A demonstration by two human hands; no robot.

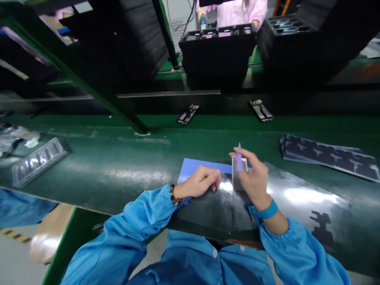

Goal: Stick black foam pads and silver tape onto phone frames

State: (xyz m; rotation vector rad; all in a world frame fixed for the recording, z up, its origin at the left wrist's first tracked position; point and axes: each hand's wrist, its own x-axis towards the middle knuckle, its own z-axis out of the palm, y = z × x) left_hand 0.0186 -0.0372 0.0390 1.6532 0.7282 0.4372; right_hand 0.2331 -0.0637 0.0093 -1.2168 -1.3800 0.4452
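My right hand (pixel 255 178) pinches a pointed light-purple strip (pixel 239 160), tip up, between thumb and fingers. Just behind it is a pale-edged rectangular part (pixel 237 182), partly covered by that hand; whether the hand touches it I cannot tell. My left hand (pixel 203 181) is curled into a loose fist to its left, and anything inside the fingers is hidden. Beneath the left wrist lies a blue sheet (pixel 190 166) with pale printed lines. A shiny transparent film (pixel 291 190) spreads over the green table by my right forearm, with a dark cut-out shape (pixel 322 227) on it.
Two phone frames (pixel 188 114) lie apart on the far green strip. Dark die-cut sheets (pixel 332 154) are stacked at the right, a clear plastic tray (pixel 40 162) at the left. A slanted green post (pixel 118 107) meets the table. Beyond black trays (pixel 218 51), a person in pink works.
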